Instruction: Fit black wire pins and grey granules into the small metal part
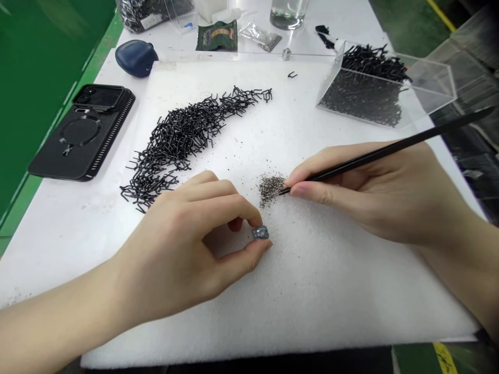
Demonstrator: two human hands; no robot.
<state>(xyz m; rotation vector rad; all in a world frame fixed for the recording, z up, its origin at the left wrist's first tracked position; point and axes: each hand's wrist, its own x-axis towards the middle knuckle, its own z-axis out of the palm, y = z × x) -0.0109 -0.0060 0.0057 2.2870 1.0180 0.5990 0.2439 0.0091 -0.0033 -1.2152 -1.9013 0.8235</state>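
With the small loose heap of brown and silver metallic grains [270, 188] as the landmark, a phone in a black textured case [80, 137] lies well apart on its left, and a dark blue rounded object [134, 57] sits to its far left, farther back. Between the phone and the heap, a long curved pile of thin black bent pieces [183, 135] spreads over the white foam sheet [331, 301], trailing off behind the heap. The left hand [187, 234] reaches in from the heap's near left, thumb and index finger clamped on a small glossy blue-grey block [261, 232] just in front of the heap. Well behind the heap are a dark green packet [217, 36] and a clear glass [287, 18]. To the heap's right, the right hand [382, 192] has its thumb and fingers closed on slim black tweezers [390, 148], whose tips are at the heap's right edge; whether they meet I cannot tell. Well apart, behind and right of the heap, stands a clear plastic box [432, 88] holding more black pieces.
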